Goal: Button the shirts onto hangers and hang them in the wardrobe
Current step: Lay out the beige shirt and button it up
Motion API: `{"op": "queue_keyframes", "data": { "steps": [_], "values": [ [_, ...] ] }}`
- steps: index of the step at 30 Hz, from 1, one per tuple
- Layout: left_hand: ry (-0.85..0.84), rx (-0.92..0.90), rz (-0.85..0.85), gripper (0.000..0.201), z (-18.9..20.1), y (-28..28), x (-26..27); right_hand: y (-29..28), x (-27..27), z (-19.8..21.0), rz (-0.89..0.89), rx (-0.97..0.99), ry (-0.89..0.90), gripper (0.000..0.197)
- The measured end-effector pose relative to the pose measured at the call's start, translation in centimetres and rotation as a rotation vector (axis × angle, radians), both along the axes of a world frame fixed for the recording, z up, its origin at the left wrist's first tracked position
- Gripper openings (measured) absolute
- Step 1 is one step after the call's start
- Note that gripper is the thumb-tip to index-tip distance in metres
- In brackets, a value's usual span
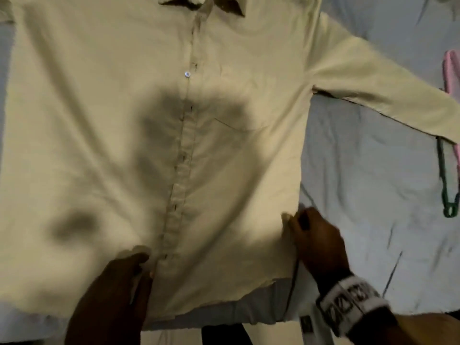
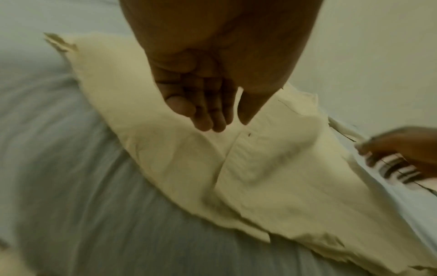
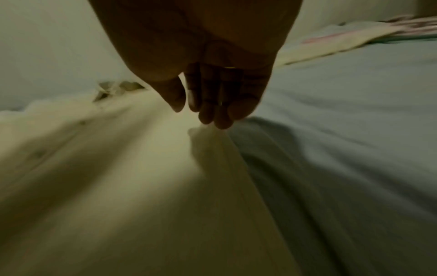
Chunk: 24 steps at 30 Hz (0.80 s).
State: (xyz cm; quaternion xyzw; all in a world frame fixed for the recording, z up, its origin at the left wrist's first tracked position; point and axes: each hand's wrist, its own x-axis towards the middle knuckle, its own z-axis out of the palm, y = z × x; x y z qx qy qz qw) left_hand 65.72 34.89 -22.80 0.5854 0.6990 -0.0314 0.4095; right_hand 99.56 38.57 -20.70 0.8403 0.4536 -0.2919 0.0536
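A pale yellow long-sleeved shirt (image 1: 112, 120) lies front up on a grey-blue bed sheet (image 1: 361, 195), its collar at the far end. One white button (image 1: 187, 74) shows on the placket. My left hand (image 1: 143, 263) is at the near end of the placket. In the left wrist view this left hand (image 2: 228, 124) has straight fingers just above the shirt (image 2: 260, 168). My right hand (image 1: 295, 222) is at the shirt's right side edge. In the right wrist view its fingers (image 3: 212, 119) are straight and touch a raised fold of the shirt (image 3: 118, 186).
A green hanger (image 1: 445, 185) and a pink hanger (image 1: 450, 70) lie on the sheet at the far right, partly under the shirt's outstretched sleeve (image 1: 373, 83). Bare sheet stretches between the shirt's body and the hangers. The bed's near edge runs just below the hem.
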Motion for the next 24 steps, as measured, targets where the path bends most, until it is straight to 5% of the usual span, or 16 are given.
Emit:
{"op": "queue_keyframes", "data": {
  "steps": [4,7,11,14,18,22,24],
  "values": [
    [-0.038,0.314,-0.144,0.041,-1.2,6.0,1.8,-7.1,-0.4,-1.8,-0.182,-0.385,0.067,0.048],
    [-0.032,0.452,-0.365,0.051,-2.8,11.2,3.4,-9.2,-1.0,-2.3,-0.252,-0.343,0.087,0.043],
    [0.197,0.406,-0.628,0.075,-4.0,13.7,5.0,-11.0,-0.8,-2.8,-0.258,-0.292,0.018,0.032],
    [0.295,0.392,-0.724,0.088,-4.4,13.2,4.8,-12.1,-0.1,-2.9,-0.309,-0.270,0.006,0.030],
    [0.359,0.286,-0.648,0.106,-3.6,10.8,5.1,-11.6,0.0,-2.2,-0.287,-0.302,-0.003,0.040],
    [0.230,0.270,-0.706,0.117,-3.3,3.1,5.4,-10.7,-0.1,-2.1,-0.027,0.026,-0.426,0.075],
    [0.198,0.245,-0.740,0.114,-4.0,-0.5,4.8,-9.8,-2.2,-2.6,0.090,0.082,-0.469,0.084]
  ]
}}
